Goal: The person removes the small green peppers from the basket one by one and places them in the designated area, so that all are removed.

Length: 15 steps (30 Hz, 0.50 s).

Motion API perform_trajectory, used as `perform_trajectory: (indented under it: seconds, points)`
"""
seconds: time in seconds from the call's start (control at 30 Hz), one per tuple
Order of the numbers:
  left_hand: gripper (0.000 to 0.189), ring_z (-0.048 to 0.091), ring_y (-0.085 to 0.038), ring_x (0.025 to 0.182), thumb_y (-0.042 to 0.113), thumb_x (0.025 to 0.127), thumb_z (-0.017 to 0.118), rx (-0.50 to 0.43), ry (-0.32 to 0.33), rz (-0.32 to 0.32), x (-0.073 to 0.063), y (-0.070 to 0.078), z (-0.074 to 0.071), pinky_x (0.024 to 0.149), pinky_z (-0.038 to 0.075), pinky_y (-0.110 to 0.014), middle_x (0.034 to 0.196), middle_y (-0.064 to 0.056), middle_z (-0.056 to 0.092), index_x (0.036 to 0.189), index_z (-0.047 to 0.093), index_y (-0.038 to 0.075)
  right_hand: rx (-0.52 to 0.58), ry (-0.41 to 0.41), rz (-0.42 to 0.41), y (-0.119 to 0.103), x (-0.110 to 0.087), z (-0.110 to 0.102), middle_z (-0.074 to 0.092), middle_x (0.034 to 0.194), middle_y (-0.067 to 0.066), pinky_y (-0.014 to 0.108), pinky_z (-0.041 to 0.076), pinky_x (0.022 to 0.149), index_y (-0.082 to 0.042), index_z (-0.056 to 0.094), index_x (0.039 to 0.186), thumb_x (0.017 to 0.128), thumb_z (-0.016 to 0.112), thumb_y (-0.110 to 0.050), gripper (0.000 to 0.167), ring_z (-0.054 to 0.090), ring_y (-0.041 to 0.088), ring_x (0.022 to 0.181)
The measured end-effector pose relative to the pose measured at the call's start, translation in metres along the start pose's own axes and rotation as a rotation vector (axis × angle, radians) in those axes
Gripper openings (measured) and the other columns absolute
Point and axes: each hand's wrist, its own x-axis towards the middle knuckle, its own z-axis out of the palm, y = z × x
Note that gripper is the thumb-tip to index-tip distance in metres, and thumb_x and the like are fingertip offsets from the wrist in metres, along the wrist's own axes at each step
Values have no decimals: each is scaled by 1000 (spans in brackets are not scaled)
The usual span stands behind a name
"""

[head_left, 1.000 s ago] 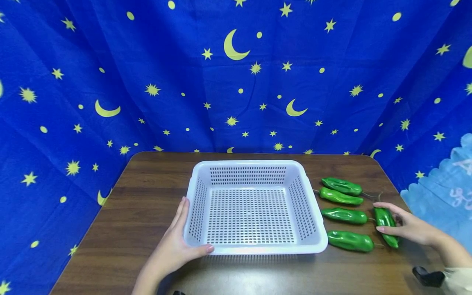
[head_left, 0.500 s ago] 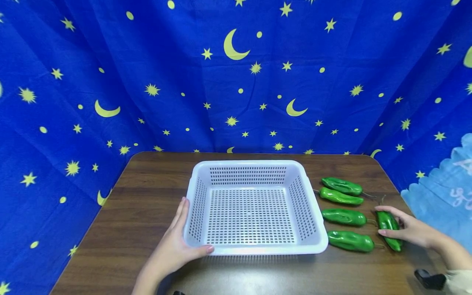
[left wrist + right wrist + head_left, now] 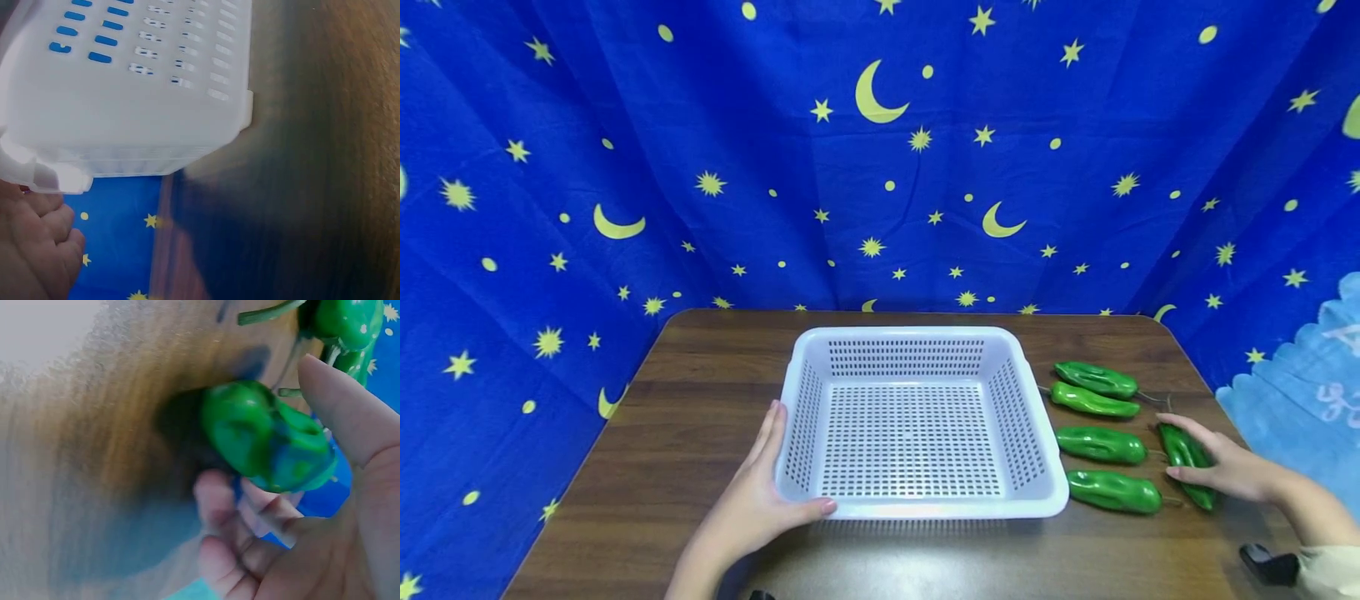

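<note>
- A small black object lies at the near right edge of the brown wooden surface, beside a pale sleeve.
- The left hand rests against the near left corner of the basket; its fingers lie straight along the left wall and the thumb presses flat on the front rim. Nothing is gripped.
- The left wrist view shows that corner from below, its rim just above the loosely bent fingers.
- The white perforated basket stands at the middle of the surface, with nothing inside.
- The right hand curls round a green pepper at the right side of the surface, thumb on its near side and fingers over the top. The right wrist view shows the pepper pinched between thumb and curled fingers, low over the wood.
- Just left of that pepper, between it and the basket, a second pepper lies nearest, close to the basket's front right corner.
- A third pepper lies just behind it.
- Farther back, two more peppers lie side by side, touching.
- A blue cloth with yellow stars and moons hangs behind and beside the surface.
</note>
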Motion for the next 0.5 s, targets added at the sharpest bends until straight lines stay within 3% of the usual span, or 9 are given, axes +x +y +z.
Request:
perform_trajectory:
  seconds: [0.07,0.23,0.37,0.5]
  points:
    - [137,5,-42,154,69,63,82,16,3,6,-1,1,-1,117,19,-65,169,-1,-11,159,-8,27,-46,-6,27,-4,-1,-3,30,145,43,77,41,80,-7,15,157,93,68,-29,86,35,68,121]
    - [140,2,-39,155,77,61,77,95,27,52,-2,1,-4,118,17,-67,169,-5,-7,160,-3,19,-105,33,110,-19,-2,-13,28,134,46,70,46,68,-4,12,156,98,60,-39,83,41,61,111]
    - [138,2,-39,155,77,62,76,152,39,85,-3,4,-8,117,17,-69,169,-10,-1,160,5,11,-154,149,116,-39,7,-20,28,136,43,73,43,71,-2,20,154,103,49,-42,71,41,61,113]
    - [131,9,-42,154,84,64,67,259,70,89,-5,12,-14,116,20,-70,168,-16,7,161,12,14,-251,282,76,-75,18,-24,38,138,37,70,45,72,-8,28,154,103,46,-45,65,50,56,110]
